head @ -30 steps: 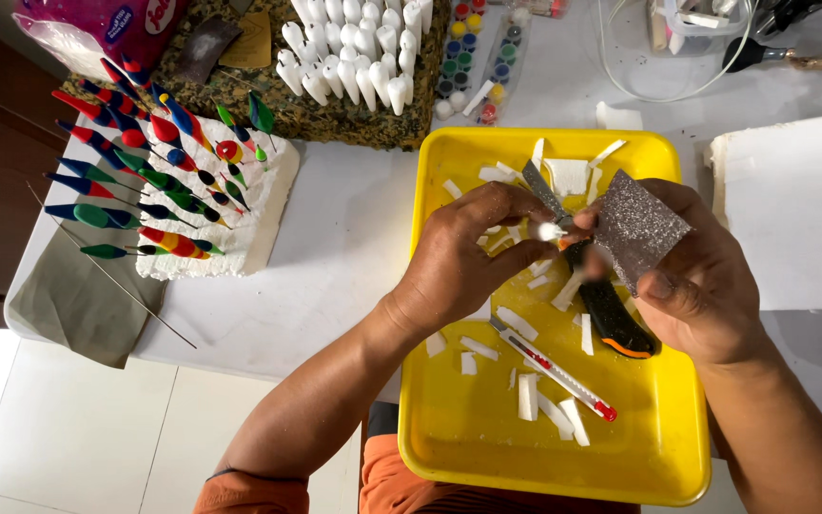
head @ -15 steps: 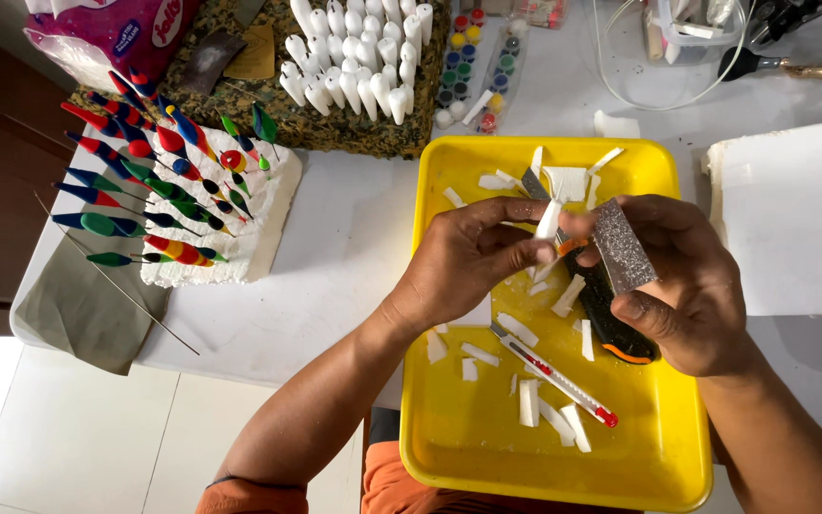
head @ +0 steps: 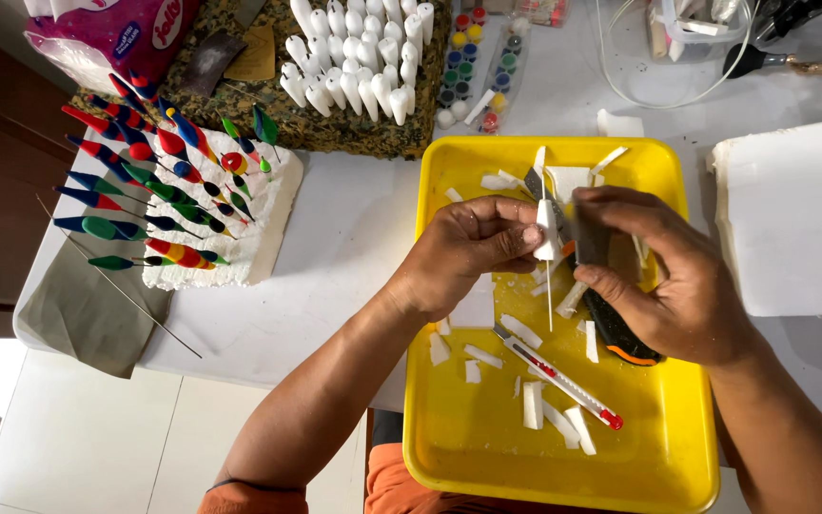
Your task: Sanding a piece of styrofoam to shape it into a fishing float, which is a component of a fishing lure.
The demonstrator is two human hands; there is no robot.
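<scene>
— What is the left hand [head: 473, 249] holding?

— A small white float body [head: 546, 228] on a thin stick, pinched between thumb and fingertips. The piece is plain white, unpainted, roughly a stubby tapered peg, standing upright, with the thin stick running out of it above and below.

— And the right hand [head: 663, 276]?

— It is closed around a dark grey sanding pad [head: 590, 236], which is pressed flat against the right side of the white piece. How rough the pad is cannot be told from here.

— Where is all this?

— Over the upper middle of a yellow tray [head: 658, 457], both hands held just above it. White offcuts [head: 533, 405] lie scattered across the tray, a thin red-tipped craft knife [head: 563, 376] lies diagonally below the hands, and a black cutter with an orange edge [head: 620, 338] sits partly under the right palm.

— Anything nearby?

— On the white table, up and left of the tray, rows of bare white float bodies [head: 354, 57] stand in a mottled block. Farther left, painted floats [head: 145, 190] in red, blue, green and yellow are stuck in a white foam slab [head: 259, 238].
</scene>
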